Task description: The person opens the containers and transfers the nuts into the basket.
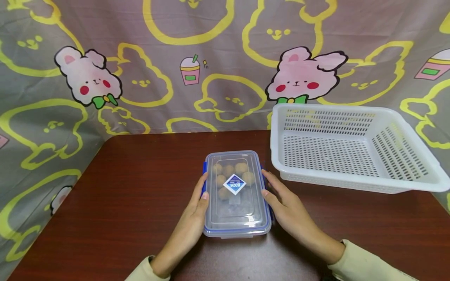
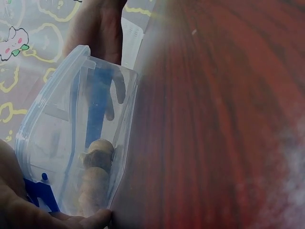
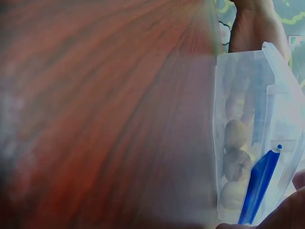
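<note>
A clear plastic food container (image 1: 234,220) with a closed lid and blue side clips is at the middle of the brown table. Several round brown balls (image 1: 241,168) lie inside, grouped towards its far end; a blue-and-white diamond sticker (image 1: 234,184) is on the lid. My left hand (image 1: 190,218) holds the container's left side, thumb at the lid's edge and fingers along the wall. On the opposite side my right hand (image 1: 291,212) holds it likewise. A blue clip (image 3: 259,186) shows beside the right hand in the right wrist view.
A white perforated plastic basket (image 1: 351,181) stands at the right back, close beyond my right hand. Behind the table (image 1: 140,187) hangs a curtain (image 1: 225,47) with cartoon rabbits and yellow outlines.
</note>
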Tool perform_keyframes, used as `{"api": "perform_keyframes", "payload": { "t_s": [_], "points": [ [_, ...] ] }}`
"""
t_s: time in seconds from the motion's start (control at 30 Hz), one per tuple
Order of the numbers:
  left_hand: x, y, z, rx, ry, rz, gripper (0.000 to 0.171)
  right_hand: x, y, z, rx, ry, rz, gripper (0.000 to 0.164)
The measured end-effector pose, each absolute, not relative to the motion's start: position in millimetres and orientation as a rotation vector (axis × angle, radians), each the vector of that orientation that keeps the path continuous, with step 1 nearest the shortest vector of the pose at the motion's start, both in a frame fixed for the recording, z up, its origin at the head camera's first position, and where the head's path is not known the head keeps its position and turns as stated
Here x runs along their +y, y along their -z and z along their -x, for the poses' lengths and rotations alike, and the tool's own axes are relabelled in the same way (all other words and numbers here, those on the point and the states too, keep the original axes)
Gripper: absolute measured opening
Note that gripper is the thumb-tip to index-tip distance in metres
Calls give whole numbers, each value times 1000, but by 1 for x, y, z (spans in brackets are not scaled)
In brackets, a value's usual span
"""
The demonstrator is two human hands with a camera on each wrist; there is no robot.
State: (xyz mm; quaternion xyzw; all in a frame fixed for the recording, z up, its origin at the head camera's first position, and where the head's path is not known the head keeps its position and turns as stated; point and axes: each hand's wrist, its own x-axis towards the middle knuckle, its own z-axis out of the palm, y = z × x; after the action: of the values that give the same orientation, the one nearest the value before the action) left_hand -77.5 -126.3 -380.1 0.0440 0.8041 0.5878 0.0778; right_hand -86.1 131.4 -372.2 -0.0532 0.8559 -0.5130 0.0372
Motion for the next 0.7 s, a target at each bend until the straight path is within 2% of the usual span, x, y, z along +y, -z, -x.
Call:
{"api": "perform_keyframes", "payload": {
  "t_s": [0.7],
  "points": [
    [-127,381,77,2399,-1768,-115,52,113,375,83,2486,1669,99,61]
  ]
}}
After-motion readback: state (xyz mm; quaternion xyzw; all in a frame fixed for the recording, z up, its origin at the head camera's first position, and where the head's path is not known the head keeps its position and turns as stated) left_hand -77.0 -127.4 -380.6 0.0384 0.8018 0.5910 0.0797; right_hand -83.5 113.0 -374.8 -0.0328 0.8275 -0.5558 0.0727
